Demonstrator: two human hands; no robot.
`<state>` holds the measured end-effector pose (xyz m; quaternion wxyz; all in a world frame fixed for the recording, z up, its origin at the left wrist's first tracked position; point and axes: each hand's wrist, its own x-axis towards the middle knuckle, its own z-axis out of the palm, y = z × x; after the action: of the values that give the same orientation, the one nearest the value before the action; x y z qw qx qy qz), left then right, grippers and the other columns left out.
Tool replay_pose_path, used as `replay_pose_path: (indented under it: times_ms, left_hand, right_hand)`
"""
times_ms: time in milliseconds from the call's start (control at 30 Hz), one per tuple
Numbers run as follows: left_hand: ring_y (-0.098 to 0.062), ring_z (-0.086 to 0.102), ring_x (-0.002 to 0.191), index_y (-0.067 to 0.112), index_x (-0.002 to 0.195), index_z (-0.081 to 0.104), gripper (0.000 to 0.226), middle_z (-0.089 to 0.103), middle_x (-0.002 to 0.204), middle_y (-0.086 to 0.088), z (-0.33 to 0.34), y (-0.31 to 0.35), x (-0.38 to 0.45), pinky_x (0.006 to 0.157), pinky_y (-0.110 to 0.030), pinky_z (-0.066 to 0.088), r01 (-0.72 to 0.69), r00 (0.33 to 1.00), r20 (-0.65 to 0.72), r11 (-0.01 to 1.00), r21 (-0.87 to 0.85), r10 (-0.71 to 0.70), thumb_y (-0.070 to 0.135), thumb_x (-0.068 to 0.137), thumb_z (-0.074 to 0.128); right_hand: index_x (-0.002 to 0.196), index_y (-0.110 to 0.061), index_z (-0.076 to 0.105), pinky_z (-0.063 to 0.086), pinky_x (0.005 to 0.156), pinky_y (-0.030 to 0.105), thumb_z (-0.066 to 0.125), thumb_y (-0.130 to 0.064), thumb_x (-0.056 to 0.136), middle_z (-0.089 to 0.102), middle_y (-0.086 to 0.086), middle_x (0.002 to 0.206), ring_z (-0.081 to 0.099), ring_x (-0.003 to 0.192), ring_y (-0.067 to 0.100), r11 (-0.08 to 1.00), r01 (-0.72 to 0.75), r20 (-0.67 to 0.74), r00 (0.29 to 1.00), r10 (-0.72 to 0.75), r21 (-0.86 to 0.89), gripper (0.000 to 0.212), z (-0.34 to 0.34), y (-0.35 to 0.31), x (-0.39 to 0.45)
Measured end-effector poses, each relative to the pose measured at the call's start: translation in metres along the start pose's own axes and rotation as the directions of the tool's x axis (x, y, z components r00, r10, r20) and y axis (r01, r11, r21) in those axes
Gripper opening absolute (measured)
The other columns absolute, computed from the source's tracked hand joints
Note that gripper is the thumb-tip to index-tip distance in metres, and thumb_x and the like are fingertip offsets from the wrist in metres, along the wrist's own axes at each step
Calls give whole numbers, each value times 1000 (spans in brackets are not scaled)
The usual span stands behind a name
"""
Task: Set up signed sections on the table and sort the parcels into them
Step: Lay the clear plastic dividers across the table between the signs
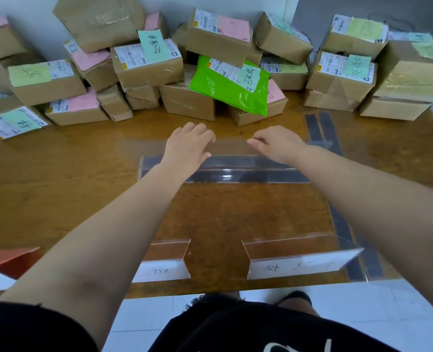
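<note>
Brown wooden table (pixel 58 189) is filling most of the frame, with cardboard parcels (pixel 146 64) and a green mailer bag (pixel 225 90) lying heaped along its upper edge. At centre a clear plastic divider (pixel 225 171) is standing upright; the left hand (pixel 188 146) is curling over its top edge, while the right hand (pixel 276 144) is pinching it. Two labelled sign holders (pixel 299 257) are sitting at the lower edge.

Green notes (pixel 150 45) on the parcels (pixel 146 64) carry handwritten Chinese, too blurred to read. The right sign holder (pixel 299 260) begins "外".
</note>
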<state>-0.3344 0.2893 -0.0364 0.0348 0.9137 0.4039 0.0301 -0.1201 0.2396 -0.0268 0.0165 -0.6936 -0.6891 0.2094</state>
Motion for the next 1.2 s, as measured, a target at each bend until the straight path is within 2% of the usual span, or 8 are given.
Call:
replay_pose_path:
  times_ms: [133, 267, 400, 500, 567, 700, 1000, 1200]
  left_hand:
    - [-21, 47, 106, 18, 111, 56, 21, 55, 113, 0, 1, 0, 8, 80, -27, 36, -17, 1000, -7, 1000, 1, 17, 28, 93, 55]
    - [-23, 50, 99, 13, 103, 61, 17, 59, 106, -3, 2, -4, 10, 70, -30, 39, -12, 1000, -10, 998, -55, 12, 25, 92, 57]
    - [-19, 52, 90, 11, 96, 61, 12, 60, 100, -4, -3, -8, 14, 73, -31, 43, 25, 1000, 3, 983, -181, -25, 21, 89, 61]
    - [-18, 55, 92, 16, 104, 60, 15, 65, 105, 0, -8, -9, 18, 75, -30, 43, 87, 995, 76, 971, -225, -72, 24, 91, 57]
    - [-20, 59, 100, 22, 114, 62, 24, 67, 110, 1, -12, -10, 20, 76, -30, 45, 129, 985, 135, 973, -190, -104, 31, 95, 52]
    - [-21, 58, 108, 26, 120, 63, 30, 65, 120, 3, -20, -13, 22, 78, -31, 44, 83, 979, 194, 993, -88, -65, 35, 98, 44]
    - [-23, 59, 109, 27, 120, 64, 30, 66, 118, -1, -40, -16, 24, 85, -35, 47, 94, 981, 174, 993, -71, -80, 35, 96, 49]
    - [-24, 58, 111, 27, 125, 61, 33, 64, 123, -1, -51, -15, 21, 87, -36, 48, 85, 986, 151, 995, -46, -78, 37, 97, 46]
  right_hand:
    - [103, -17, 63, 42, 71, 29, 61, -43, 88, 65, 1, 99, 59, 94, 23, 999, 22, -57, 998, -24, -50, 30, 8, -1, 4]
    - [95, -17, 65, 41, 69, 29, 62, -37, 89, 68, 3, 95, 59, 92, 25, 997, 40, -128, 991, -47, -63, 21, 10, -1, 9]
    - [95, -15, 70, 44, 70, 30, 63, -32, 89, 69, 4, 91, 60, 88, 23, 997, 72, -140, 988, -70, 14, 19, 9, 2, 8]
    - [96, -13, 70, 48, 77, 33, 65, -26, 87, 69, 6, 93, 61, 90, 24, 995, 67, -152, 987, -55, 70, 16, 9, 0, 9]
    - [98, -11, 70, 48, 79, 33, 67, -23, 86, 70, 7, 95, 61, 92, 25, 993, 62, -163, 986, -44, 104, 18, 8, 0, 9]
    - [103, -12, 70, 43, 75, 28, 62, -26, 90, 70, 7, 98, 60, 93, 25, 994, 95, -132, 987, -87, 55, 21, 3, 1, 7]
    - [108, -13, 70, 45, 77, 31, 57, -27, 94, 70, 7, 102, 61, 94, 23, 991, 131, -132, 983, -124, 38, 24, -19, -7, 6]
    - [115, -13, 67, 43, 76, 31, 48, -26, 98, 69, 7, 111, 60, 101, 28, 981, 183, -178, 965, -192, -66, 29, -27, -11, 0]
